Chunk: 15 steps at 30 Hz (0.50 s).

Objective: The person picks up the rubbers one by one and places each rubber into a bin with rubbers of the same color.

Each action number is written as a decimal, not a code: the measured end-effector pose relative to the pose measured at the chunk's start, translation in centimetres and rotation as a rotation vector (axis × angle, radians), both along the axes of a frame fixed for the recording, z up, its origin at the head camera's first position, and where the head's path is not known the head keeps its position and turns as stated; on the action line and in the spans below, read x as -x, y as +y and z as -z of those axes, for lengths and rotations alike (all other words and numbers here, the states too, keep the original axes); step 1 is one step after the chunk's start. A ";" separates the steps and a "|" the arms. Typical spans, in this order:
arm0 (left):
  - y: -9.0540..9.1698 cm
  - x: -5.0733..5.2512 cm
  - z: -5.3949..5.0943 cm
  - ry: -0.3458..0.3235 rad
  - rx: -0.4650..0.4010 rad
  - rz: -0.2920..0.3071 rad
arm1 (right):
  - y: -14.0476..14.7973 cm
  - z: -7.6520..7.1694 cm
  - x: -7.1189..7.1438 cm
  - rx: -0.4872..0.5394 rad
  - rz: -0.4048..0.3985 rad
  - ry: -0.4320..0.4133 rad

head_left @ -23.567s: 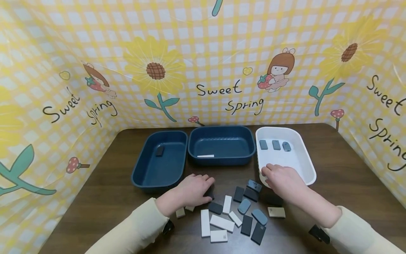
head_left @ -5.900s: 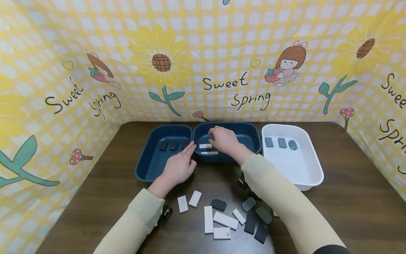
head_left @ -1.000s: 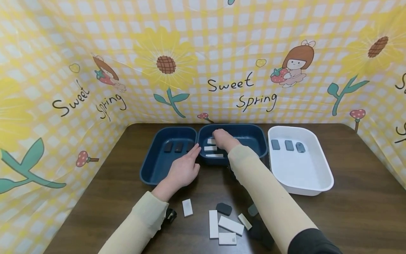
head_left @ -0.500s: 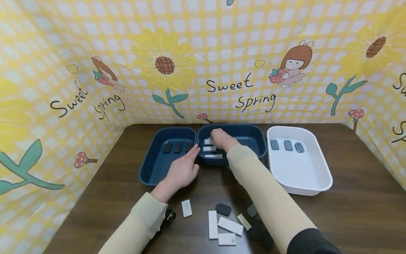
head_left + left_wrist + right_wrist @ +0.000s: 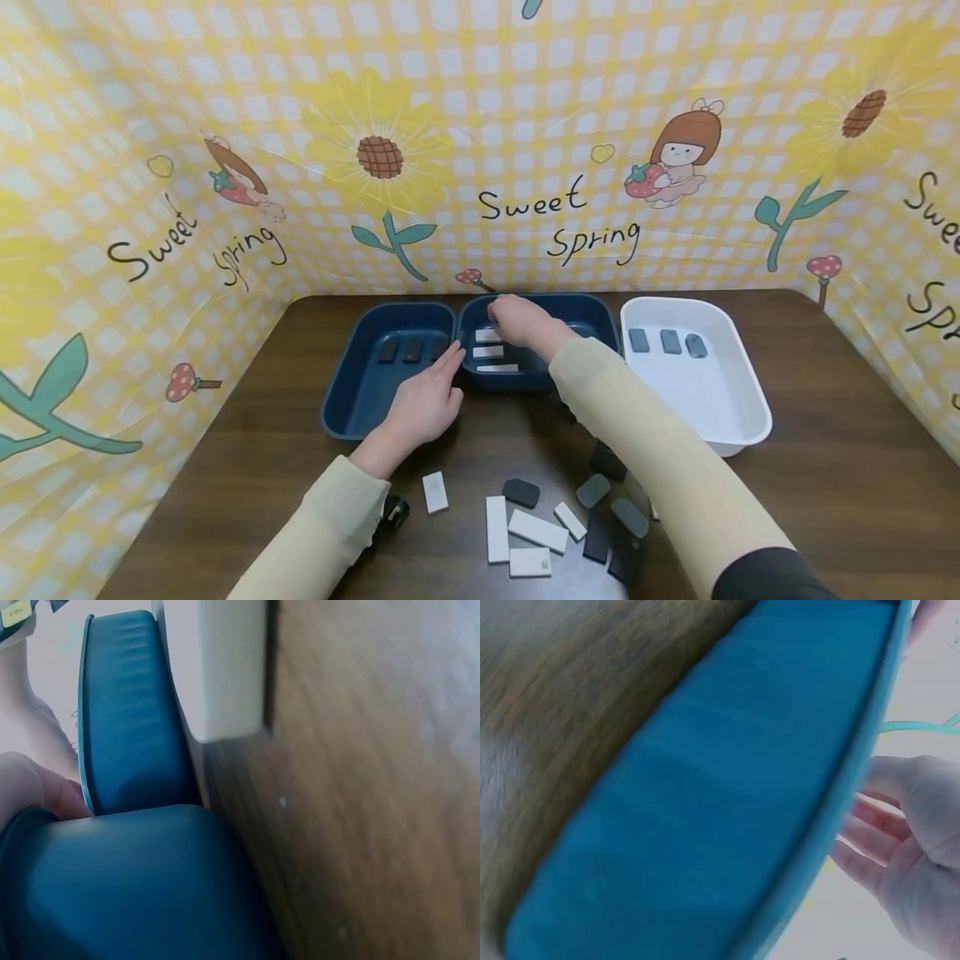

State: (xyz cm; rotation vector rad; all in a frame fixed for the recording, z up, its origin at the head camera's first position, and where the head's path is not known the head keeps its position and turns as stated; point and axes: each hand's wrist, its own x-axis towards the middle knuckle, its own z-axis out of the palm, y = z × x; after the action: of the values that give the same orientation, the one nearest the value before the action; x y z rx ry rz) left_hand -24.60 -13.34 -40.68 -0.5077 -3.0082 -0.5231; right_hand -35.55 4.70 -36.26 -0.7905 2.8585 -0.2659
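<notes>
While three dark blocks sit in the left tray, my left hand reaches with straight fingers to where its rim meets the middle tray, holding nothing I can see. In the middle tray the farthest white block lies just left of my right hand, its long axis running left to right, its right end out of sight behind that hand, the nearer of my two. My right fingers are bent; whether they pinch the block I cannot tell. Farther right, the white tray holds three grey blocks. The right wrist view shows fingers that the head view hides, but there the tray wall covers the block.
</notes>
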 end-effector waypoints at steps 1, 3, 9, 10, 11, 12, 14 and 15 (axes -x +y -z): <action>0.0 0.0 0.0 -0.001 0.000 -0.001 | 0.1 -0.3 -0.3 -0.008 -0.012 0.013; 0.0 0.0 0.0 0.001 0.000 0.000 | 0.4 -1.0 -0.9 -0.016 -0.032 0.035; 0.0 0.1 0.0 0.003 0.012 -0.002 | 1.4 -2.6 -3.3 -0.006 -0.079 0.102; 0.0 0.1 0.1 0.001 0.016 -0.005 | 1.6 -2.8 -3.7 -0.012 -0.085 0.115; 0.0 0.1 0.1 -0.003 0.016 -0.006 | 1.9 -2.9 -4.1 -0.019 -0.089 0.126; 0.0 0.1 0.0 -0.006 0.017 -0.008 | 2.1 -3.0 -4.5 -0.027 -0.095 0.141; 0.0 0.1 0.0 -0.007 0.019 -0.011 | 2.6 -3.1 -5.3 -0.044 -0.104 0.166; 0.0 0.2 0.0 -0.007 0.019 -0.012 | 2.8 -3.1 -5.7 -0.051 -0.109 0.178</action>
State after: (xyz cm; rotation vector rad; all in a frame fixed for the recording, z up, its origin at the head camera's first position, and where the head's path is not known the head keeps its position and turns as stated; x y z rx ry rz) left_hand -24.76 -13.34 -40.71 -0.4901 -3.0234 -0.4965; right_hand -29.86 7.55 -33.13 -1.0030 2.9584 -0.1125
